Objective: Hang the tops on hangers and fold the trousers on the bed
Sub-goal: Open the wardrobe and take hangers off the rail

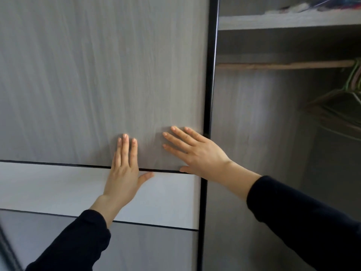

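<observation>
The left hand (123, 173) and right hand (197, 151) lie flat, fingers straight, holding nothing, side by side on the grey wardrobe door (97, 75), while right of that door what look like blurred hangers (349, 94) hang from a rail (283, 65).

Grey door (97, 75) — shelf (283, 20) (rail (283, 65) below)

I get soft, even light on the grey wood-grain wardrobe door (97, 75); inside, the thin pale-green hangers (350, 81) look dim and motion-blurred.
</observation>
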